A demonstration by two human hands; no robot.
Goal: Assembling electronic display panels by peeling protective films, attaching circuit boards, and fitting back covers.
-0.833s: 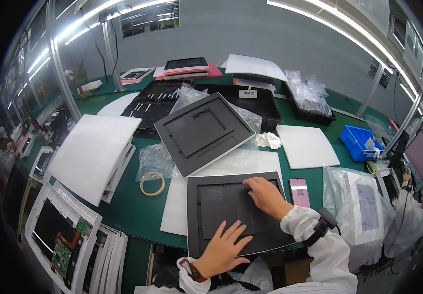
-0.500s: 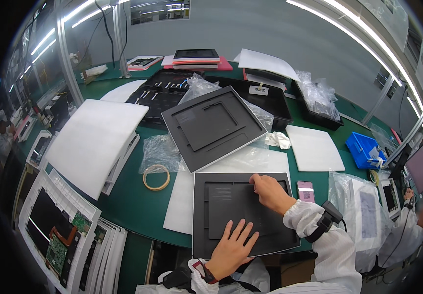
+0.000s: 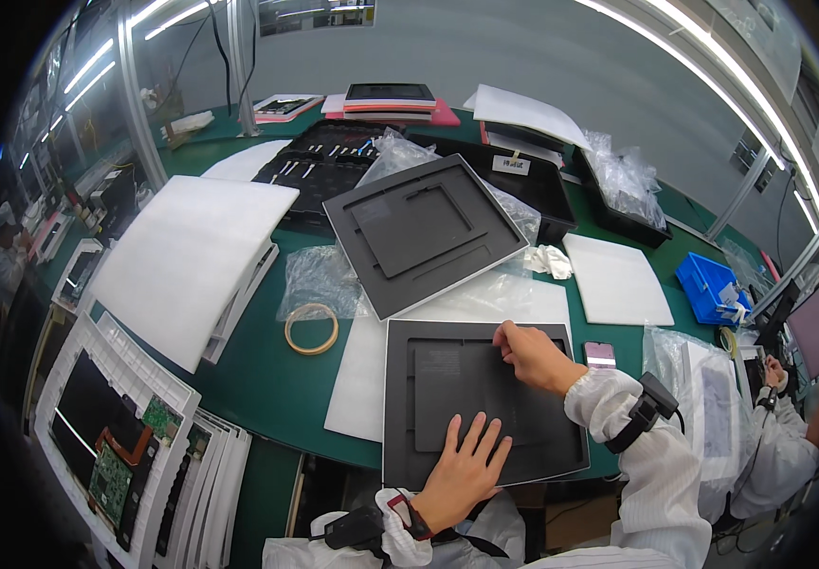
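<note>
A dark grey, tray-like panel [image 3: 447, 398] with stepped recesses and a thin light rim lies flat at the table's near edge in front of me. My left hand [image 3: 462, 477] rests palm down on its lower part, fingers spread. Toward the far edge of the same panel, my right hand [image 3: 535, 357] is closed, thumb and fingers curled together against the recess. Whatever those fingertips may hold is hidden. Just beyond lies a second similar dark panel [image 3: 419, 232], tilted askew over clear plastic wrap and white foam.
Tape roll [image 3: 312, 329] and foam-covered stack [image 3: 191, 256] lie left. Opened white housings with circuit boards [image 3: 111, 479] stand near left. Phone [image 3: 600, 356], bagged white panel [image 3: 710, 403] and blue bin [image 3: 708, 289] are right. A tool case [image 3: 319, 171] lies behind. A co-worker's hand [image 3: 773, 373] shows far right.
The whole view has shifted slightly, moving the table's things up and right in the picture. Both my hands keep nearly the same places on the panel.
</note>
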